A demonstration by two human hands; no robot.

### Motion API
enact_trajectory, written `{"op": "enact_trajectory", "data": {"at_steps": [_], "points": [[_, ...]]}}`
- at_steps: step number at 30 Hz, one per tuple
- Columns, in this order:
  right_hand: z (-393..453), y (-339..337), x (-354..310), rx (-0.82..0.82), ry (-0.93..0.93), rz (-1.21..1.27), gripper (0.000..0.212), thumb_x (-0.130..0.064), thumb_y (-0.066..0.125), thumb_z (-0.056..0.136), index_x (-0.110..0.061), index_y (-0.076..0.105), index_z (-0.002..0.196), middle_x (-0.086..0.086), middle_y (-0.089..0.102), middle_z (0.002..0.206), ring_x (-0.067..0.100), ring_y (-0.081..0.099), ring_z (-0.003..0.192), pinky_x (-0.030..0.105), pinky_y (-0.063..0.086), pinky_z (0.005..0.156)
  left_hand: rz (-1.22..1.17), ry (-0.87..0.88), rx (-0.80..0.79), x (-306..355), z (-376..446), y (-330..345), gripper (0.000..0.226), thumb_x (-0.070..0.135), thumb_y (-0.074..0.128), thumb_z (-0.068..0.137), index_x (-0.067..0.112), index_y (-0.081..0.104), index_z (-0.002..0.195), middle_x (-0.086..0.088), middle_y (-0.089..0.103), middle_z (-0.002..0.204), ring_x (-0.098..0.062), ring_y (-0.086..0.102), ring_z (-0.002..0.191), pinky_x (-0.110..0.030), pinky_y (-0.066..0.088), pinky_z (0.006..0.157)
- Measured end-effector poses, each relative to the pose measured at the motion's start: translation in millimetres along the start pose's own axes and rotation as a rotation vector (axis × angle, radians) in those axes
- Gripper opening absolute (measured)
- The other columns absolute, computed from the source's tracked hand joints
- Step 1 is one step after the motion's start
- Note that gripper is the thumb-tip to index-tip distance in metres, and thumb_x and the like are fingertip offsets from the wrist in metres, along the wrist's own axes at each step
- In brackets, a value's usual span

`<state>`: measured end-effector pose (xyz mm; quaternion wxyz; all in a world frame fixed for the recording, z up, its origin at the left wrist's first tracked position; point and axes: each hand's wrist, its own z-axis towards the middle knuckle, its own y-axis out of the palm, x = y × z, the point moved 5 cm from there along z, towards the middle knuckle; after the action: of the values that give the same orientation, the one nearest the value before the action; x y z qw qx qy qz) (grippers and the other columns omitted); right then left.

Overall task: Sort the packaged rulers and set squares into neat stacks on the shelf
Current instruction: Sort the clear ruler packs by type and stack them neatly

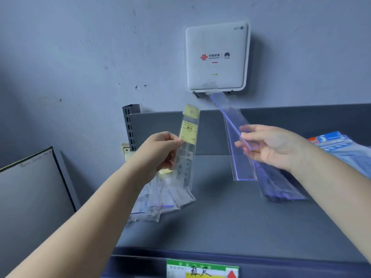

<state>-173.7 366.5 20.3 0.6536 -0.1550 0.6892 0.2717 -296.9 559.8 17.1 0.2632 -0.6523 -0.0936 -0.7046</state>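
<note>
Left hand: the left hand (160,151) pinches a clear plastic sleeve with a yellow paper label and a ruler inside (187,149), holding it nearly upright above the shelf.
Right hand: the right hand (269,147) grips two long transparent blue-edged rulers in clear wrap (239,141); they fan apart, one pointing up towards the wall, the other hanging down.
Shelf: a dark grey metal shelf (230,221) with a raised back panel.
Left pile: under the left hand, a loose fan of clear packaged rulers with white and yellow labels (160,203) lies on the shelf.
Right pile: under the right wrist, a blurred stack of clear blue-edged rulers (281,187), partly hidden by the arm.
Far right: blue-and-white printed packets (337,145) rest at the shelf's right end.
Wall: a white square Wi-Fi router (216,57) hangs on the pale blue wall; the raised ruler's tip overlaps its lower edge.
Upright: a grey perforated shelf post (130,127) stands at the back left corner.
Front edge: a green, white and yellow handwritten price tag (202,269).
</note>
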Motion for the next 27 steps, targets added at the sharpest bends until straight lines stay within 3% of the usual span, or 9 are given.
{"op": "enact_trajectory", "data": {"at_steps": [7,16,18,20,22,25,27], "points": [[-12,-64,0,0.166,-0.058,-0.114,0.015,0.002,0.056,0.088,-0.012,0.058,0.092,0.005,0.058,0.087,0.011,0.067,0.059,0.019,0.053,0.055,0.219,-0.080,-0.157,-6,22,67,0.019,0.007,0.056,0.091,0.007,0.050,0.073,-0.002,0.049,0.049,-0.010,0.050,0.036,-0.019,0.037,0.040],[-10,-90,8,0.231,-0.039,-0.210,0.017,0.002,0.056,0.089,-0.008,0.058,0.102,0.004,0.058,0.077,0.014,0.061,0.066,0.024,0.048,0.063,0.804,-0.189,-0.110,-35,31,87,0.024,0.017,0.063,0.083,0.005,0.059,0.062,0.001,0.055,0.035,-0.010,0.052,0.029,-0.015,0.040,0.034],[-8,-89,15,0.230,-0.017,-0.246,0.017,0.001,0.056,0.089,-0.008,0.058,0.103,0.003,0.056,0.073,0.013,0.056,0.063,0.022,0.045,0.060,1.025,-0.122,-0.063,-32,31,88,0.024,0.021,0.060,0.081,0.006,0.060,0.062,0.002,0.053,0.034,-0.013,0.060,0.039,-0.015,0.041,0.042],[-4,-89,21,0.237,0.011,-0.259,0.016,0.000,0.056,0.089,-0.009,0.058,0.102,0.001,0.054,0.071,0.011,0.051,0.061,0.022,0.041,0.058,1.169,0.010,-0.003,-22,31,97,0.019,0.022,0.056,0.080,0.007,0.064,0.071,0.000,0.055,0.046,-0.025,0.066,0.063,-0.020,0.043,0.055],[-2,-89,25,0.244,0.026,-0.260,0.016,0.000,0.056,0.088,-0.010,0.058,0.101,0.001,0.052,0.070,0.010,0.047,0.059,0.022,0.038,0.056,1.016,0.063,-0.064,-15,30,116,0.012,0.019,0.053,0.084,0.011,0.062,0.080,-0.002,0.058,0.060,-0.026,0.060,0.070,-0.023,0.042,0.059],[-2,-90,28,0.252,0.032,-0.283,0.015,0.002,0.054,0.088,-0.010,0.058,0.096,0.004,0.051,0.070,0.011,0.043,0.057,0.022,0.036,0.055,0.611,-0.040,-0.257,-10,27,153,0.017,0.007,0.047,0.089,0.014,0.056,0.075,-0.008,0.062,0.079,-0.020,0.055,0.062,-0.018,0.037,0.044],[-2,-92,30,0.261,0.027,-0.347,0.018,0.002,0.049,0.088,-0.012,0.056,0.080,0.009,0.051,0.073,0.012,0.042,0.058,0.023,0.037,0.056,0.480,-0.108,-0.338,-11,24,170,0.019,0.006,0.047,0.090,0.016,0.057,0.076,-0.006,0.059,0.080,-0.013,0.055,0.056,-0.018,0.035,0.041]]}}
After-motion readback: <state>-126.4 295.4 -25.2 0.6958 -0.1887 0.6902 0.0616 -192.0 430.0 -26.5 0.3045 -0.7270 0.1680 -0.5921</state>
